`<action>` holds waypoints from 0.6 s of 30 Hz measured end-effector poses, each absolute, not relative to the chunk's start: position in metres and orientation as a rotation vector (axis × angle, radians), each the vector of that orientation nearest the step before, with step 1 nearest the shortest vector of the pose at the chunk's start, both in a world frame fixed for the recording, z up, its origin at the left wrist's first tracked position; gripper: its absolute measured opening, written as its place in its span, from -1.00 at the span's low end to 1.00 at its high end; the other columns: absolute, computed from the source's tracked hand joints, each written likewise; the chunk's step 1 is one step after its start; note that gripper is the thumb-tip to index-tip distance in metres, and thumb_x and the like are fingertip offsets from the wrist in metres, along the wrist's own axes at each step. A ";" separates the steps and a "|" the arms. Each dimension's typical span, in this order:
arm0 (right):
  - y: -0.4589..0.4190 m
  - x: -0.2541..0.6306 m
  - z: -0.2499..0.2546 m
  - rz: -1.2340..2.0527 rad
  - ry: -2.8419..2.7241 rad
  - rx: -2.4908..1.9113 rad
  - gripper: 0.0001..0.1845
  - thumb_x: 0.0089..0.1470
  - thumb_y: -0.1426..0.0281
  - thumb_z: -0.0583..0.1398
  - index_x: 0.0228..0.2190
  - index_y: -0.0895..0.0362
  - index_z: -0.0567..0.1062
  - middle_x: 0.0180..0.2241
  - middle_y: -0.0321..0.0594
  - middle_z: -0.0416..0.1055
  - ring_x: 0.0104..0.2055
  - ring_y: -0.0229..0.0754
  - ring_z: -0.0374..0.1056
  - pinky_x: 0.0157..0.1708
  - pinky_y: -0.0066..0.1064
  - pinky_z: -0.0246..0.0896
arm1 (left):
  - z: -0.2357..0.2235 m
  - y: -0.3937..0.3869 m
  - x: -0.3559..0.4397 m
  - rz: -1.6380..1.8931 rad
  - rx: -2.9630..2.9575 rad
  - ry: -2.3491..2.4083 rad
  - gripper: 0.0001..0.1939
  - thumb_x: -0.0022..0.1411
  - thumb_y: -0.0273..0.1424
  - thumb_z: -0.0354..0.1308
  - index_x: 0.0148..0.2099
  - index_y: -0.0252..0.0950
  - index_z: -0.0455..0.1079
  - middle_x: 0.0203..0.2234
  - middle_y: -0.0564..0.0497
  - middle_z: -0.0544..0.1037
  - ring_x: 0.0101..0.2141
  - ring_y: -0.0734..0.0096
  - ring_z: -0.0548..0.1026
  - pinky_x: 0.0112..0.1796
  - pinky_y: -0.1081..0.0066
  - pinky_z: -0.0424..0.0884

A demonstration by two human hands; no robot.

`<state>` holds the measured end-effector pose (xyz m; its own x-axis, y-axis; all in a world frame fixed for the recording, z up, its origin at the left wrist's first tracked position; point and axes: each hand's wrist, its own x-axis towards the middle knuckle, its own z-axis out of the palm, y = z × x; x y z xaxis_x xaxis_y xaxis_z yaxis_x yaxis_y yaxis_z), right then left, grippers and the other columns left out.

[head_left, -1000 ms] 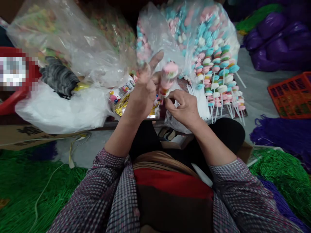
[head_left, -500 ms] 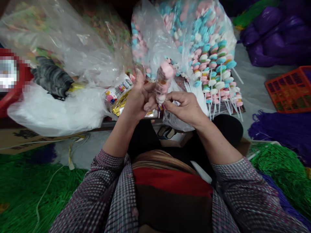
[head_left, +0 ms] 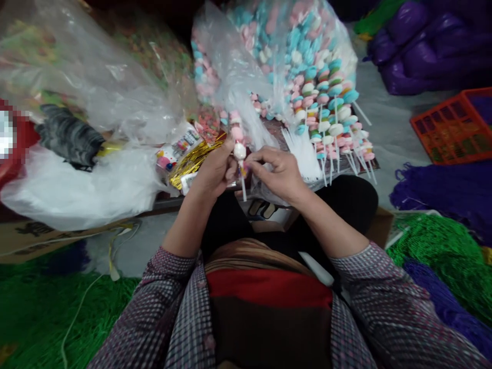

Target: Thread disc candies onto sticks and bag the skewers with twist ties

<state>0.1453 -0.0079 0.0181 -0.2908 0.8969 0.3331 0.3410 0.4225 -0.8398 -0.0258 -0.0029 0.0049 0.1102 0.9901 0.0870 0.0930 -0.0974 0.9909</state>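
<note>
My left hand (head_left: 213, 171) is closed around a candy skewer (head_left: 237, 146), a white stick with pink and white sweets stacked on it, held upright in front of me. My right hand (head_left: 274, 171) pinches the same skewer low down on its stick, fingers pressed together. Just beyond the hands lies a heap of similar candy skewers (head_left: 330, 120) with blue, pink and white discs, partly inside a clear plastic bag (head_left: 246, 66). A bundle of gold twist ties (head_left: 192, 159) lies left of my left hand.
Clear bags of coloured sweets (head_left: 88, 77) and a white bag (head_left: 73, 184) fill the left. An orange crate (head_left: 453, 125) sits at the right. Purple bags (head_left: 426, 51), purple cord (head_left: 446, 195) and green cord (head_left: 434, 256) lie around.
My left hand's fingers, spread a second ago, have closed around the skewer. Both hands and the skewer have come down and nearer to me.
</note>
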 end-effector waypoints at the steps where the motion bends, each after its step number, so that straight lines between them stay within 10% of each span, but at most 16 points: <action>1: -0.009 0.146 0.019 0.911 -1.828 -1.056 -0.83 0.22 0.31 0.26 -0.39 0.07 0.60 -0.38 -0.31 0.56 -0.28 -0.25 0.44 -0.12 -0.35 0.37 | 0.008 -0.005 -0.028 1.158 1.390 1.129 -0.38 0.40 0.20 -0.06 -0.20 -0.19 0.57 -0.78 0.17 0.21 -0.74 0.50 0.22 -0.63 0.42 0.28; 7: -0.006 0.161 0.026 1.470 -1.452 -0.911 -0.72 0.16 0.15 0.34 -0.42 0.08 0.53 -0.20 -0.25 0.62 -0.10 -0.23 0.49 0.00 -0.34 0.42 | 0.040 -0.023 -0.035 0.833 2.118 0.903 -0.80 0.27 -0.23 0.25 -0.12 -0.04 0.67 -0.40 0.04 0.66 -0.30 0.25 0.58 -0.09 0.19 0.50; 18: -0.034 0.259 0.030 1.041 -1.280 -1.196 -0.55 0.16 -0.05 0.30 -0.40 0.10 0.50 0.03 -0.12 0.61 0.00 -0.18 0.55 -0.09 -0.26 0.52 | 0.023 -0.043 0.027 0.674 2.682 0.903 -0.50 0.41 -0.38 0.01 0.33 -0.05 0.40 -0.30 0.00 0.65 -0.22 0.16 0.55 0.28 -0.10 0.21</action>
